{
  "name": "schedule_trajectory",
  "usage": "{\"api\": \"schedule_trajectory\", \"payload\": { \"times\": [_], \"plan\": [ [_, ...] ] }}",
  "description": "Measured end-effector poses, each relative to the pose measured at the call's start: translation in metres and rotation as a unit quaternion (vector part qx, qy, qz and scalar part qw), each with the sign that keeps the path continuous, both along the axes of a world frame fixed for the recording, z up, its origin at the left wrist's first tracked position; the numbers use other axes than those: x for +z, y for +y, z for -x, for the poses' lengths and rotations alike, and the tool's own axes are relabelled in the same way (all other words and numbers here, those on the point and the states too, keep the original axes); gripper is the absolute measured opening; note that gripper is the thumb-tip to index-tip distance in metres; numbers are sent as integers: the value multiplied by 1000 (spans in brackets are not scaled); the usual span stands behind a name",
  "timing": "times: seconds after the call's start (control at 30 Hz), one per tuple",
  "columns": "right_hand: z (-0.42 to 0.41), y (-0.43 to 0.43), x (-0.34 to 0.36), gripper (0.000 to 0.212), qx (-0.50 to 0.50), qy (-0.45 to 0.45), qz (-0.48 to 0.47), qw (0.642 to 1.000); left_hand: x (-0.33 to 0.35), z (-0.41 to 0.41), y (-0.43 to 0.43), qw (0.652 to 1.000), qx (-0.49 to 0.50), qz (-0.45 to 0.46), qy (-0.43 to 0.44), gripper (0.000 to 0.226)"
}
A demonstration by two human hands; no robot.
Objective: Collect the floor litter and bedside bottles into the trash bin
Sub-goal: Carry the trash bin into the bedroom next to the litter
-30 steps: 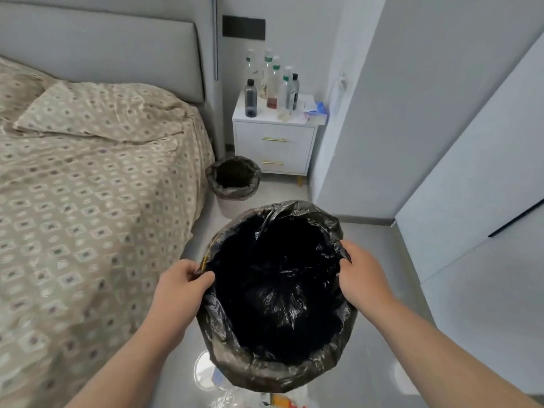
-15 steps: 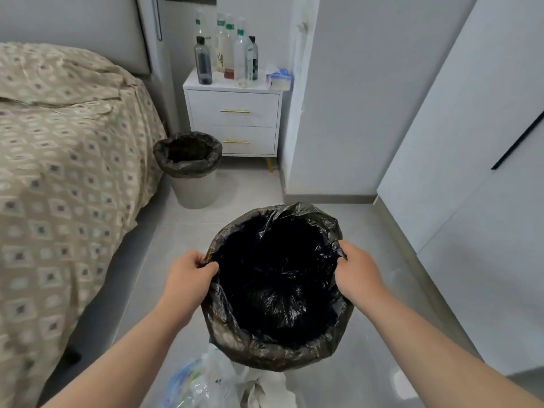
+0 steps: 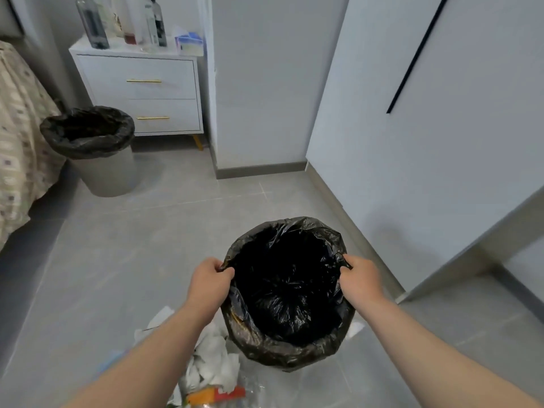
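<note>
Lower and further right than a moment ago, the black-lined trash bin (image 3: 282,350) is being gripped at its liner rim, the left hand (image 3: 209,282) and right hand (image 3: 360,279) each curling fingers tightly round it. Crumpled tissues (image 3: 215,363) and an orange wrapper (image 3: 216,393) are lying just below the left fingers, while bedside bottles (image 3: 92,25) are standing on the nightstand (image 3: 135,92) far beyond them, past a second lined bin (image 3: 88,145).

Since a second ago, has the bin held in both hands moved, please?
Yes. The trash bin has come down toward the floor, now right of the litter pile it earlier hung over.
</note>
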State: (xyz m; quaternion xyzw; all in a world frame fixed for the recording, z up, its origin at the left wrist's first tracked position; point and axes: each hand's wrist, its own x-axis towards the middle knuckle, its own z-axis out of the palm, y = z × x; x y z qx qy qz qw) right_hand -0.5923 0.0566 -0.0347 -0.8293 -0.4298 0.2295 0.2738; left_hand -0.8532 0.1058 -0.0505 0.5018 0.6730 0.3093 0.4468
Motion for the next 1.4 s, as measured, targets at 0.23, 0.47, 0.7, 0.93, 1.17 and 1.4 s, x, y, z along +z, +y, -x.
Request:
{"api": "schedule_trajectory", "payload": {
  "times": [0.23, 0.47, 0.7, 0.93, 1.17, 1.4],
  "plan": [
    [-50, -33, -60, 31, -24, 3, 39, 999, -54, -49, -19, 998, -37, 47, 4, 27],
    [-72, -43, -73, 36, -44, 9, 40, 998, -67, -74, -23, 997, -52, 51, 6, 21],
    [-73, -49, -70, 36, -38, 13, 35, 999, -71, -75, -24, 998, -58, 33, -6, 15],
    [-62, -57, -63, 83, 25, -15, 89, 996, -60, -59, -36, 993, -119, 9, 25, 80],
    [5, -56, -23, 69, 134, -104, -21, 985, -31, 3, -72, 990, -98, -67, 78, 64],
    [119, -34, -12, 35, 344, -116, -97, 927, -64, 129, -125, 989, -28, 12, 146, 16]
  ]
}}
